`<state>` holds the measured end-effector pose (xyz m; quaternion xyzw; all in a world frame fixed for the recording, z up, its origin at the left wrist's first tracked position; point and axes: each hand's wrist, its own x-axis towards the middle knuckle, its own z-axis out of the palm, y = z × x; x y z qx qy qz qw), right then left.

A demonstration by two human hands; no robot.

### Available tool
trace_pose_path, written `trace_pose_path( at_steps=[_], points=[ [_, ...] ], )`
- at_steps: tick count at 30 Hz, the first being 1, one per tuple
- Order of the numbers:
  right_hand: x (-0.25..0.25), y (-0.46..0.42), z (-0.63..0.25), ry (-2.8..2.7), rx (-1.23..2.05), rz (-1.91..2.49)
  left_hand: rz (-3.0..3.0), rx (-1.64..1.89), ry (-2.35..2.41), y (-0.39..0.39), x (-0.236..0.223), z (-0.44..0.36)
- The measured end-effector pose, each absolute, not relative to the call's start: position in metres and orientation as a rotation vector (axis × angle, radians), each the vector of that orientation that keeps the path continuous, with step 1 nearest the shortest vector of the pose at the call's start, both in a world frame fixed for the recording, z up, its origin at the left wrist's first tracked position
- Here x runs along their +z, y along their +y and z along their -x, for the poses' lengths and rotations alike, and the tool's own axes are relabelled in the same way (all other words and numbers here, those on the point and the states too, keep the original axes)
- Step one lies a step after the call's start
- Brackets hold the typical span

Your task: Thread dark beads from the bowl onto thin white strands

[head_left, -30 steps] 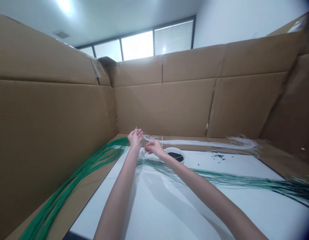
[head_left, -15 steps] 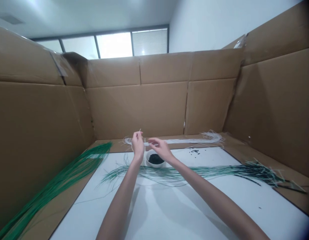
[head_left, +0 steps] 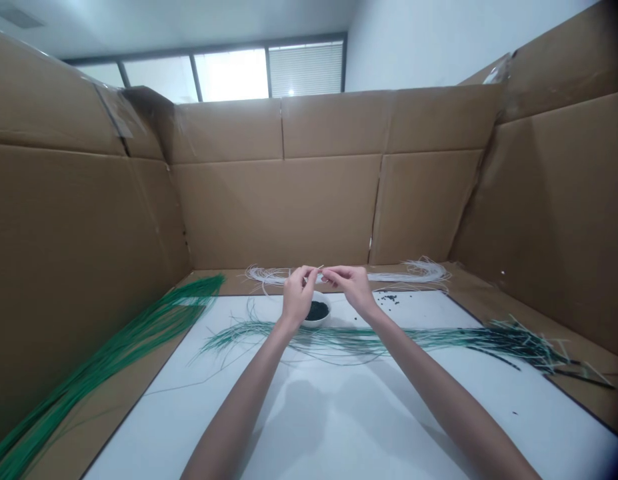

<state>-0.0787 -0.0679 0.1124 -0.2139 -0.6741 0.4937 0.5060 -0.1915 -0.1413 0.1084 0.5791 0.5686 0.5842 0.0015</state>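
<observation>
My left hand (head_left: 299, 295) pinches a thin white strand (head_left: 321, 267), whose tip pokes up between the fingers. Facing it, almost fingertip to fingertip, my right hand (head_left: 353, 288) is closed in a pinch; what it grips is too small to make out. Below and between both hands stands a white bowl (head_left: 316, 325) holding small black bead-like pieces (head_left: 317, 311), partly hidden by my left hand. A bundle of thin green strands (head_left: 349, 339) lies across the white board under my forearms, with dark pieces (head_left: 513, 343) on its right end.
Behind the hands lies a bundle of white strands (head_left: 396, 277). Another green bundle (head_left: 133, 343) runs along the left side. Loose black pieces (head_left: 389, 298) are scattered on the white board (head_left: 309, 427). Cardboard walls (head_left: 323, 213) enclose the left, back and right.
Both hands have moved to the right, and their fingertips have come together at the white strand. My right hand's fingers have closed into a pinch. The view has shifted slightly.
</observation>
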Motion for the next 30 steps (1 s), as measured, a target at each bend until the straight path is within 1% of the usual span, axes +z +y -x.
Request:
trace_pose_path(
  at_steps=[8,13,16,24,30],
  points=[
    [0.121,-0.063,0.06,-1.74,1.339,0.548,-2.087,1.668,1.77,-0.14,0.103,0.192],
    [0.133,-0.061,0.045,-1.827,1.188,0.56,-2.012,1.476,1.603,-0.142,0.111,0.196],
    [0.141,-0.053,0.03,-1.685,1.076,0.595,-1.917,1.383,1.533,-0.145,0.12,0.208],
    [0.154,-0.015,-0.029,-1.304,1.011,0.649,-1.618,1.249,1.381,-0.162,0.136,0.246],
    [0.153,0.005,-0.062,-1.112,0.937,0.62,-1.467,1.346,1.388,-0.167,0.137,0.265]
  ],
)
